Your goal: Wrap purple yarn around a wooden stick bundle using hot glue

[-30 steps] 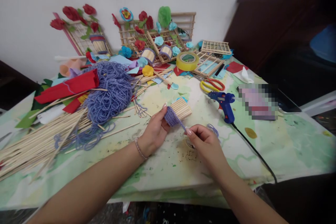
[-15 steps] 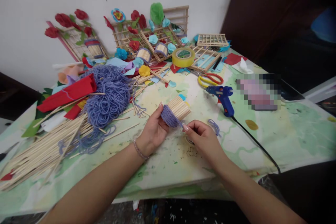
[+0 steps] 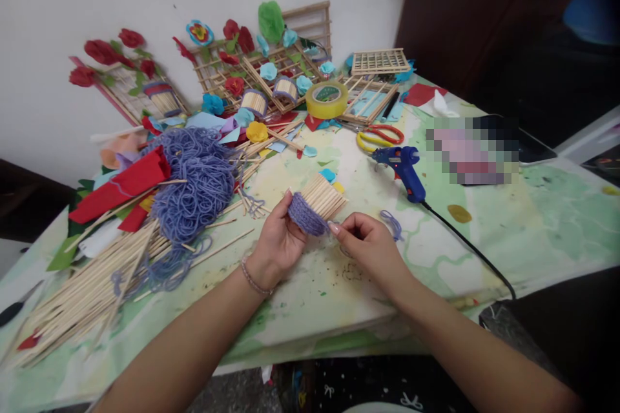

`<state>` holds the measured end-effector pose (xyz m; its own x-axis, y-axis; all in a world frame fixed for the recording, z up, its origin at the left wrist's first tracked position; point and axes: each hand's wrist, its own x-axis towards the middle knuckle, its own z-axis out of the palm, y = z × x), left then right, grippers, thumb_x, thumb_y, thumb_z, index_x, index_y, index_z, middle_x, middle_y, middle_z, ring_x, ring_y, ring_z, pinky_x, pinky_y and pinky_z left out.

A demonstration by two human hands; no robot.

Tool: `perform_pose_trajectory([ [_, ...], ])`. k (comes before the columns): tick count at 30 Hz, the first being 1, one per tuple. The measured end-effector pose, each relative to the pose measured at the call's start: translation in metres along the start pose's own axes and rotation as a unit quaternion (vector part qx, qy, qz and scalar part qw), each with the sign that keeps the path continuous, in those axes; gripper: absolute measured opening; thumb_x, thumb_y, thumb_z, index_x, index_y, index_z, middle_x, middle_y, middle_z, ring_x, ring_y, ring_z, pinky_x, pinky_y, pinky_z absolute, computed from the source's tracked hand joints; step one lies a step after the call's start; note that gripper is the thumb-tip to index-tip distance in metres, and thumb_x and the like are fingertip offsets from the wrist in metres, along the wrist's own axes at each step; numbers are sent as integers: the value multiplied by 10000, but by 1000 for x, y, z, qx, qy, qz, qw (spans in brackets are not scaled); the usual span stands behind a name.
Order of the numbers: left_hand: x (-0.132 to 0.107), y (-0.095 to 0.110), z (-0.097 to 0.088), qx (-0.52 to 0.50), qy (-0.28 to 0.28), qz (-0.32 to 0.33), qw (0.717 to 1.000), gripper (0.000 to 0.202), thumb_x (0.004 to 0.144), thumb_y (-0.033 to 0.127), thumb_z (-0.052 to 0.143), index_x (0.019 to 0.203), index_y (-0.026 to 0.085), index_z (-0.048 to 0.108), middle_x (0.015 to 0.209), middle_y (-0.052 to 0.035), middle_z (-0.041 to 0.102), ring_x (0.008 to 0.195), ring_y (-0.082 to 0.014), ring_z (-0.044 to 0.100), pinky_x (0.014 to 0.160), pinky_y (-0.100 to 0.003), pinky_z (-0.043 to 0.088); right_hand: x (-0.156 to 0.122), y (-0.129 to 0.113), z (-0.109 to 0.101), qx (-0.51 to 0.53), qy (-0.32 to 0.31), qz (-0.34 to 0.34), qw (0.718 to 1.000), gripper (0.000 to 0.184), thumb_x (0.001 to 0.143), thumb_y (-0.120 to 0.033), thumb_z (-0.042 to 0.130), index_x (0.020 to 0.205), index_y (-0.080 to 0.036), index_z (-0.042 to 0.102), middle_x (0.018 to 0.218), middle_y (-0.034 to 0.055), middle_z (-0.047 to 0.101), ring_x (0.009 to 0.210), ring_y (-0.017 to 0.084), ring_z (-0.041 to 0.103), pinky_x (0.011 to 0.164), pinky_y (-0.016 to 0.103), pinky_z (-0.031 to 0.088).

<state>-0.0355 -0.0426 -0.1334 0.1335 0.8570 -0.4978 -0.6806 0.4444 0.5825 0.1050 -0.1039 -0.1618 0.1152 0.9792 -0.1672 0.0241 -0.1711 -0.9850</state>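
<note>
My left hand [image 3: 276,242] grips a short bundle of wooden sticks [image 3: 323,195], whose near end is wrapped in purple yarn [image 3: 303,214]. My right hand [image 3: 365,244] is closed in a pinch on the yarn strand right beside the wrapped end. Both hands hover just above the paint-stained table cover [image 3: 310,284]. A loose bit of purple yarn [image 3: 391,222] lies just right of my right hand.
A big tangle of purple yarn [image 3: 196,184] and long wooden sticks [image 3: 92,284] fill the left. A blue glue gun [image 3: 404,168] with a black cord [image 3: 465,245], scissors [image 3: 380,137] and yellow tape roll [image 3: 327,99] lie behind. Stick grids with paper flowers [image 3: 271,71] lean on the wall.
My right hand has moved closer to the bundle, shortening the yarn strand between them. The view has shifted to the right and down a little.
</note>
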Motion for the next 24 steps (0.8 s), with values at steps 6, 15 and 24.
perform_pose_trajectory([
  [6,0,2,1,-12,-11,-7,1000,334,1008,256,346,1157,87,593,786,-54,747,709,-146,724,682,-226,592,-3,-1,-2,18,23,-9,1000,279,688,-439,680,631,-207,536,576,-33,498,540,113,412,513,259,321],
  [15,0,0,-3,-2,-27,-22,999,453,1004,266,341,1398,59,427,865,-87,760,763,-151,718,737,-226,566,-3,-1,-5,21,51,-22,998,185,745,-377,609,673,-217,549,572,-19,527,545,132,451,508,261,349],
  [24,-3,1,-2,2,-29,-23,999,418,1007,262,330,1349,77,483,864,-77,761,761,-150,723,722,-227,572,-2,3,-4,-1,40,-47,998,193,742,-389,624,699,-208,572,652,-4,561,618,152,490,580,295,377],
])
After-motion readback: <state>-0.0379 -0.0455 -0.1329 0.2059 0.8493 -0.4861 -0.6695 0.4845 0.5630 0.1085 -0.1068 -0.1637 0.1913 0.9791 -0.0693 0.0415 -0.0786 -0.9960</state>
